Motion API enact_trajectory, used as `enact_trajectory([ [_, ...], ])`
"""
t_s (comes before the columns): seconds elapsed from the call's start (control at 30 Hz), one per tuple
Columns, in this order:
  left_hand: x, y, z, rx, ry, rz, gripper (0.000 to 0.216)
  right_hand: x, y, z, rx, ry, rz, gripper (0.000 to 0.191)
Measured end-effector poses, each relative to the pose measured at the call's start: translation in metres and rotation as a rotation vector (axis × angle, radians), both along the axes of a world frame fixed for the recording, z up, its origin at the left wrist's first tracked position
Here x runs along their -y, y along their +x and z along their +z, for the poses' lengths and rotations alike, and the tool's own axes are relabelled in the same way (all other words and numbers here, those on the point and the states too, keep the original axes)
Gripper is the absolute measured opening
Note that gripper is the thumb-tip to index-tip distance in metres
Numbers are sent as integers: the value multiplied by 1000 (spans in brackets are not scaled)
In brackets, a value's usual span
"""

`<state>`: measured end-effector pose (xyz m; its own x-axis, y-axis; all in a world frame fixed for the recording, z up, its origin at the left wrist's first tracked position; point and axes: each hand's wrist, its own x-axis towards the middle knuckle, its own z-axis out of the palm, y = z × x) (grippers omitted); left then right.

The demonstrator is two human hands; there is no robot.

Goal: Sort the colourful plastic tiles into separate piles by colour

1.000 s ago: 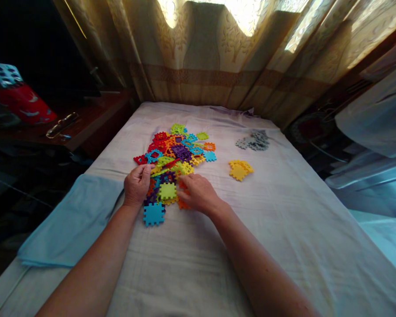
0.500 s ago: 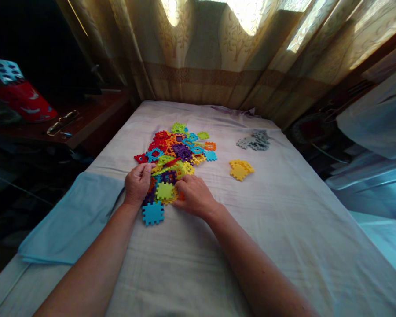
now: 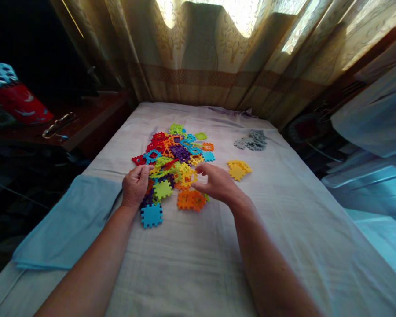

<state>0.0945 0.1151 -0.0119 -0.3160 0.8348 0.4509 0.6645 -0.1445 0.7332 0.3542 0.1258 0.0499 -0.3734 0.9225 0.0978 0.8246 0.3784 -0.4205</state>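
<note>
Orange interlocking tiles (image 3: 191,199) lie flat on the white bedsheet (image 3: 191,264) at the near edge of the mixed tile pile (image 3: 174,154), their long side running left to right. Just above them the right hand (image 3: 218,181) hovers with fingers loosely spread, holding nothing. The left hand (image 3: 135,185) is curled at the pile's left edge, possibly pinching a tile. A blue tile (image 3: 151,215) lies nearest the person; yellow tiles (image 3: 239,169) and grey tiles (image 3: 252,141) sit apart to the right.
</note>
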Motion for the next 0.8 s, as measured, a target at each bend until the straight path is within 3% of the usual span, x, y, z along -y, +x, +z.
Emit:
enact_trajectory([
  [0.23, -1, 0, 1, -3, 0, 2, 40, -30, 87, -23, -20, 189, -419, 38],
  [0.33, -1, -1, 0, -7, 2, 8, 41, -35, 111, -37, 12, 241, -533, 41],
  [0.53, -1, -2, -2, -13, -15, 15, 42, -37, 113, -51, 65, 203, -582, 40],
  [0.8, -2, -3, -3, -21, -22, 11, 42, -35, 108, -41, 104, 171, -573, 49],
])
